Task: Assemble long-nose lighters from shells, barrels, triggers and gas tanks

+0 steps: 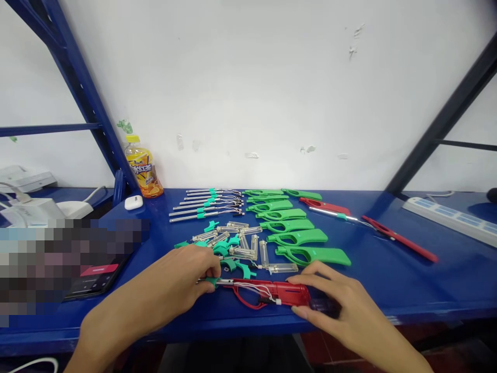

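Left hand [199, 269]: pinches green clip [212, 281] on metal tube [225, 282], apparently keeping it straight.
Right hand [334, 294]: grips end of red handle [290, 294], seemingly bracing it.
Red handle: between the 2 hands, wires [254, 286] uppermost, likely for access.

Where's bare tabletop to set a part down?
Bare blue tabletop shows right of the right hand, below the long red piece; a smaller patch lies between the phone and left hand. Crowded: the middle, with clear tubes and green handles.

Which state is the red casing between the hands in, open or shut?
Open: white wires lie exposed along the red casing.
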`<state>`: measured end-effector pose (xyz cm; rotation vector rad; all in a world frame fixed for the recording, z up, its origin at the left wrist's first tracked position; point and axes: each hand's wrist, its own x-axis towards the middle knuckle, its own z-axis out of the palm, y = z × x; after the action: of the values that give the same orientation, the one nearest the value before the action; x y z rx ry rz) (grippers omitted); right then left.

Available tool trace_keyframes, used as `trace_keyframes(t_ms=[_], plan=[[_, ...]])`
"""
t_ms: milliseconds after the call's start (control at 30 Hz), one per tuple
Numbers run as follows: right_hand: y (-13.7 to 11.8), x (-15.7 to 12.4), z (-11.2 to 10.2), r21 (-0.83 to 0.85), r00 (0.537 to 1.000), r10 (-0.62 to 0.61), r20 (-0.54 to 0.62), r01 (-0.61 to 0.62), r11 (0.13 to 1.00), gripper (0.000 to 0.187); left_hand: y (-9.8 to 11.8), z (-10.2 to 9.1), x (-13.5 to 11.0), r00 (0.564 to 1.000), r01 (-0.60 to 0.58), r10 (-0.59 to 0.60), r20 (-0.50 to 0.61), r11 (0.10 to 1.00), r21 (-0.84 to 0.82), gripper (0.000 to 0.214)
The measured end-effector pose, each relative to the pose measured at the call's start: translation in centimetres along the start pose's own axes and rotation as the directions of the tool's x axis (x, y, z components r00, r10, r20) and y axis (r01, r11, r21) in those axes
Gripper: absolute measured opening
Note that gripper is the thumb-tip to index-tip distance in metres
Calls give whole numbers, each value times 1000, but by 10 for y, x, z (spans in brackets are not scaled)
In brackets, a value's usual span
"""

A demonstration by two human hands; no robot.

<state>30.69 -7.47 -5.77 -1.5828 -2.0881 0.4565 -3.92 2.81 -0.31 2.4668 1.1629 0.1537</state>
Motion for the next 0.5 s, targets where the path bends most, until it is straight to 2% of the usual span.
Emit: trace_keyframes(t_ms=[300,500], plan=[[-1,0,-1,5,1000,12,26,-12,1000,29,-3,2,1,997,-54,55,51,998,-22,19],[-2,0,-2,-17,1000,6,4,-6,1000,29,-7,2,-1,995,-73,72,76,997,-1,23]])
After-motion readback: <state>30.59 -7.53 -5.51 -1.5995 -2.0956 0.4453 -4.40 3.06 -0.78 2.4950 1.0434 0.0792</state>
